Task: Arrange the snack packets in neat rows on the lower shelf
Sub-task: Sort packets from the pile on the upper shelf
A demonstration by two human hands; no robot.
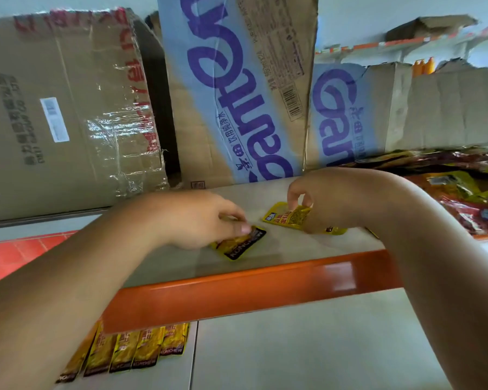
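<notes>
Three cardboard boxes wall off the back of the upper shelf point(279, 249): a taped box point(68, 108) at 10 o'clock, a tall Ganten box point(237, 88) at 12 and a torn Ganten box point(378, 114) at 2; what they hold cannot be seen. At 3 o'clock a loose heap of packets point(468, 192) in red and yellow lies on the same shelf, just beside the right forearm. Near the middle, the left hand point(197, 220) curls its fingers over one end of a black-ended packet point(243, 244) lying flat. The right hand point(321, 198) pinches the top edge of a yellow packet point(289, 218), which is tilted up off the shelf. The two packets lie close but apart. The shelf's orange lip point(251, 288) overhangs the lower shelf point(307, 347) and hides the tops of a row of packets point(130, 350) laid side by side at 7 o'clock.
</notes>
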